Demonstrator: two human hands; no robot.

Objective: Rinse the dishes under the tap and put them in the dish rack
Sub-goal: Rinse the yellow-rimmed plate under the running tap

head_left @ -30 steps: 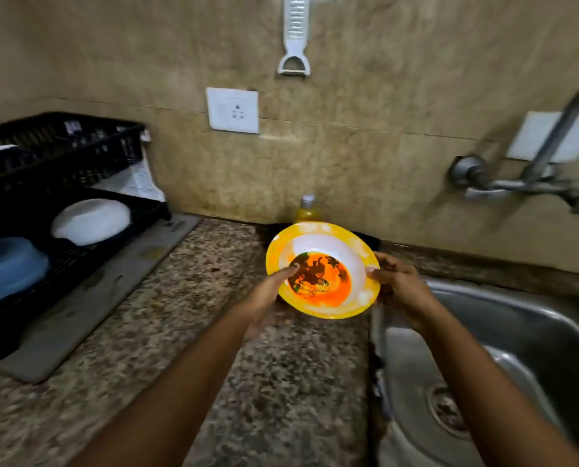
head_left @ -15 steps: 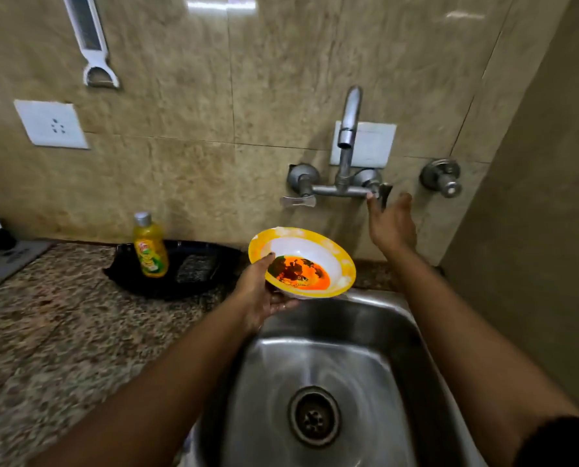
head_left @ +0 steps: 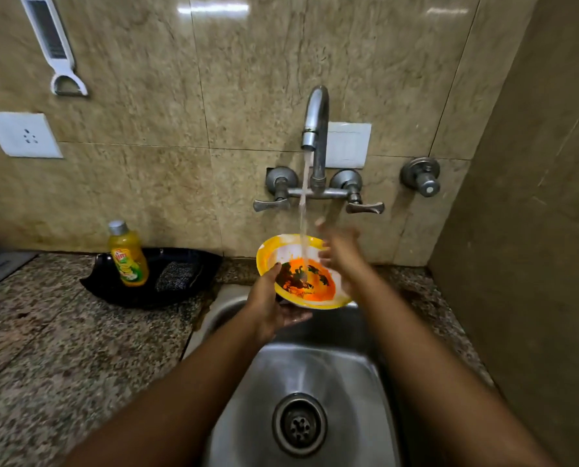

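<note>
- Bowl (head_left: pixel 303 273): one yellow bowl with an orange and dark picture inside, held tilted over the back of the sink (head_left: pixel 315 372), right under the tap (head_left: pixel 316 129).
- Water (head_left: pixel 303 210): one thin stream falls from the tap and lands inside the bowl.
- Left hand (head_left: pixel 269 303): its grip is clamped on the bowl, thumb on the near left rim and fingers curled under the bottom.
- Right hand (head_left: pixel 340 252): it is at the right rim of the bowl, very blurry. Its fingers look spread apart, but I cannot tell if they touch the bowl or hold it.
- Two arms reach in from the bottom edge; both are cut off there.
- Tap handles: two flat ones, one on each side of the tap, and one round knob (head_left: pixel 421 175) further right on the wall.
- Drain (head_left: pixel 299 424): one round drain in the sink floor.
- Bench (head_left: pixel 62 348): speckled stone, left of the sink. At its back edge sits one black tray (head_left: pixel 180 291).
- Soap bottle (head_left: pixel 128 256): one yellow bottle stands in the tray, and one dark scrub pad (head_left: pixel 175 276) lies beside it.
- Wall: one white socket (head_left: pixel 23 134) and one white hanging tool (head_left: pixel 53 45), cut off at the top edge. One white plate (head_left: pixel 349 144) is partly hidden behind the tap.
- At the left edge something dark and a grey mat are cut off; I cannot make them out.
</note>
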